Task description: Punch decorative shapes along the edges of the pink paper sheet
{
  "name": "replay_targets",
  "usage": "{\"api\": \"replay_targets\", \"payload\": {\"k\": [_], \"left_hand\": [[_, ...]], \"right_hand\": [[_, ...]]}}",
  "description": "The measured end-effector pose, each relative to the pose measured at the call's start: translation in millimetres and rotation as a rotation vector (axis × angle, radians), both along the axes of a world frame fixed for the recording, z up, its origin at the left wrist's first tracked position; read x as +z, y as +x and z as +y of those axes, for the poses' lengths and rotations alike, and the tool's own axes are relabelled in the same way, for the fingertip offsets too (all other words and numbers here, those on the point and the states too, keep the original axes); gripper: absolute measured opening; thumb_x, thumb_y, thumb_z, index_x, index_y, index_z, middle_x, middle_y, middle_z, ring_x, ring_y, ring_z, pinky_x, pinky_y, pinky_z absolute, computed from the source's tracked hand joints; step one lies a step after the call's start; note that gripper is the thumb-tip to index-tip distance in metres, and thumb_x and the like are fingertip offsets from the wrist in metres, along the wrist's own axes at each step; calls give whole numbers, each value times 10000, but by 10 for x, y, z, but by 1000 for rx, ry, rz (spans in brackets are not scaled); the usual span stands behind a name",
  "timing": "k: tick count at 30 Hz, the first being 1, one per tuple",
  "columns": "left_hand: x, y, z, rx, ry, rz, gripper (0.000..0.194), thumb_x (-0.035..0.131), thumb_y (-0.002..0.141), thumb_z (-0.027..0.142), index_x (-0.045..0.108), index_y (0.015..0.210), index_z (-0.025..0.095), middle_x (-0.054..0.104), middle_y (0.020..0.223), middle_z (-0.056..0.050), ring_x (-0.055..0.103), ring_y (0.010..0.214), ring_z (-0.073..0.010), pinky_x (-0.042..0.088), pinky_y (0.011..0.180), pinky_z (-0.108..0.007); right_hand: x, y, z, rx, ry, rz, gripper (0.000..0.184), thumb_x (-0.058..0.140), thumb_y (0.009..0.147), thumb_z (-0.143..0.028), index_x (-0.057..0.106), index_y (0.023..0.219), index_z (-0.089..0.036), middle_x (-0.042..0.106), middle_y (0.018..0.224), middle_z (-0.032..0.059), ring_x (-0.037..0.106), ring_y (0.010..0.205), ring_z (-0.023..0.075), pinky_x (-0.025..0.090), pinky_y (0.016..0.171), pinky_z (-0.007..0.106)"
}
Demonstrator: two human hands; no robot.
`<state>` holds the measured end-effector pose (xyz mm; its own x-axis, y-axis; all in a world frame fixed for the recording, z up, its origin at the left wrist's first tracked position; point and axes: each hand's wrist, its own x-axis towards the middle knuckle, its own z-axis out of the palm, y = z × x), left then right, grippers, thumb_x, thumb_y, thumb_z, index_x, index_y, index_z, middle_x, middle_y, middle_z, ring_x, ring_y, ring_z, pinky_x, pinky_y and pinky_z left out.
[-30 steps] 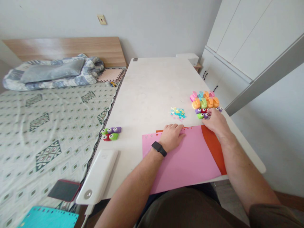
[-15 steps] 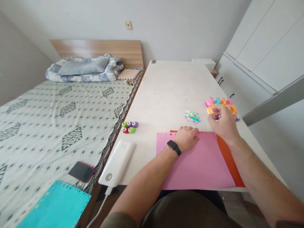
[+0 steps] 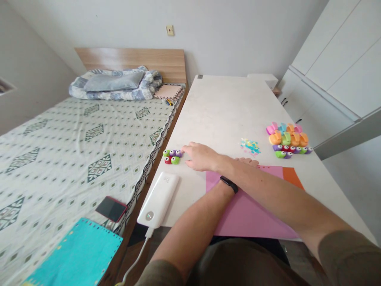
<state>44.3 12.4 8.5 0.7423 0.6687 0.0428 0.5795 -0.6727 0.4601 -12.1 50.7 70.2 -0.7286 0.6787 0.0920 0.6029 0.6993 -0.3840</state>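
Note:
My right hand (image 3: 200, 156) reaches left across my left wrist, its thumb and index finger apart. The index fingertip is beside the purple punch (image 3: 178, 153) in a small group of craft punches (image 3: 172, 159) at the table's left side; whether it touches I cannot tell. My left hand (image 3: 248, 161) lies flat at the top edge of the pink paper (image 3: 250, 222), mostly hidden behind my right forearm. Small punched holes run along that edge. An orange sheet (image 3: 293, 178) shows from under the pink one. Beyond the left hand lies a pile of paper confetti (image 3: 251, 146).
Several coloured craft punches (image 3: 287, 138) stand in rows at the right side of the white table (image 3: 226, 103). A white power bank (image 3: 159, 198) with a cable lies at the left edge. On the bed are a phone (image 3: 111, 209) and a turquoise sheet (image 3: 79, 254) with punched edges.
My right hand has moved from the punches on the right across to the group on the left. The left hand stays on the pink paper. The view has shifted slightly.

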Motion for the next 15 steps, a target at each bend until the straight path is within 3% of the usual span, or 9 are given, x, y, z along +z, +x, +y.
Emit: {"api": "replay_targets", "payload": {"k": [7, 15], "left_hand": [[-182, 55, 96, -33, -23, -1, 280, 519, 1005, 389, 654, 1164, 202, 704, 1196, -98, 644, 1128, -275, 497, 965, -429], [-157, 51, 117, -62, -37, 30, 264, 520, 1009, 386, 654, 1154, 210, 697, 1202, -92, 636, 1143, -271, 501, 976, -427]], "right_hand": [[-167, -496, 97, 67, 66, -120, 258, 629, 914, -305, 708, 1127, -181, 734, 1084, 135, 677, 916, 252, 485, 755, 324], [-71, -513, -4, 30, 58, -76, 159, 628, 927, -286, 705, 986, -159, 742, 1049, 138, 669, 915, 252, 474, 751, 330]]}}
